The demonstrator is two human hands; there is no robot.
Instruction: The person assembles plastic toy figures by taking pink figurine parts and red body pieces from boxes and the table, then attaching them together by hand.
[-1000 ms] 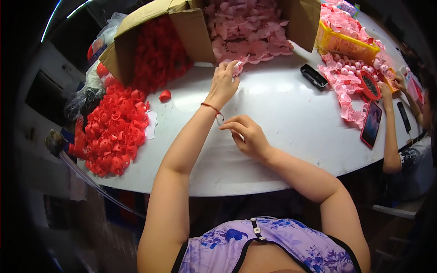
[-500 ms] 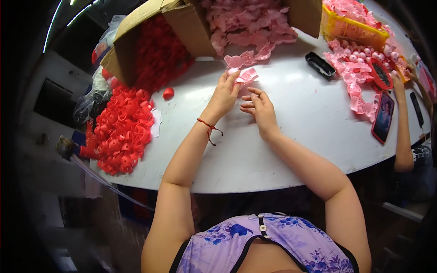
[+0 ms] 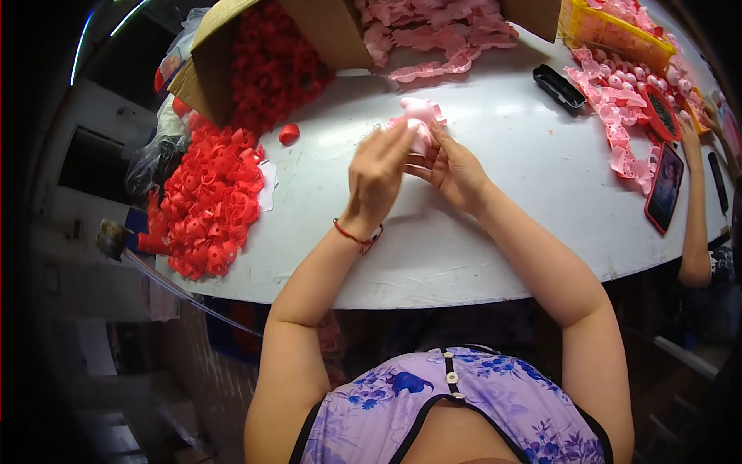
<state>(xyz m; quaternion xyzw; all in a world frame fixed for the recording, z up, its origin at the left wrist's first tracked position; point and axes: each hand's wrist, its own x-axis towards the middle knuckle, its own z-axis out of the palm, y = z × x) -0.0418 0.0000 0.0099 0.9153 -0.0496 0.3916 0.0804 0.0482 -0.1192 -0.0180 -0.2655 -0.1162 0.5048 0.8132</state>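
A pink molded plastic piece (image 3: pixel 420 114) with rounded shell-like parts is held over the white table in front of me. My right hand (image 3: pixel 461 172) pinches its near right side, thumb on top and fingers beneath. My left hand (image 3: pixel 376 172), with a red string bracelet at the wrist, is against the piece's left side. Motion smears its fingers, so their grip cannot be made out. The lower part of the pink piece is hidden behind both hands.
Red plastic pieces (image 3: pixel 207 205) spill from a cardboard box (image 3: pixel 210 73) at left; one red piece (image 3: pixel 289 134) lies apart. Pink pieces (image 3: pixel 440 39) fill a box behind. A black case (image 3: pixel 558 87), yellow basket (image 3: pixel 614 32), phone (image 3: pixel 665 188) and another person's hand (image 3: pixel 689 133) are at right.
My right hand has come to the pink piece and closed on it. My left hand, which held it alone before, has shifted slightly nearer me. The whole view has moved a little.
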